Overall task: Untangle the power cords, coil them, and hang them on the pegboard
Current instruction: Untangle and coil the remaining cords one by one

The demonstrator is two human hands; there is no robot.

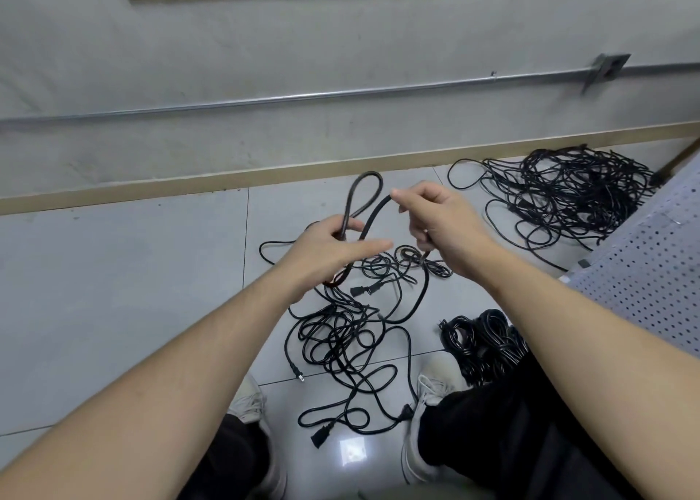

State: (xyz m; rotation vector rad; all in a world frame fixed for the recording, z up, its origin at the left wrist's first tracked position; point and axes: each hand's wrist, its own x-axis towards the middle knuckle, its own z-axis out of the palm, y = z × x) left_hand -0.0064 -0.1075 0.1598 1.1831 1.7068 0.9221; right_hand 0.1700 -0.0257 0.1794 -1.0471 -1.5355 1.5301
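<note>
- Left hand [333,246] grips the folded loop of the black cord [373,217]; right hand [435,223] pinches its run at 3 o'clock.
- Cord looks light, limp, springy; best held at bends.
- Loose tangle [341,333] on floor at 6 o'clock.

free: tiles [113,291] left | blocked: cord tangle [341,333] centre, pegboard [651,264] right

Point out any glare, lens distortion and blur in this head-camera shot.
Head view: a bright square of glare sits on the glossy floor tile between the shoes; the wide lens bows the wall conduit and baseboard and stretches the forearms; the left hand and its held cord loop look slightly soft; lighting is even, shadows faint.
</note>
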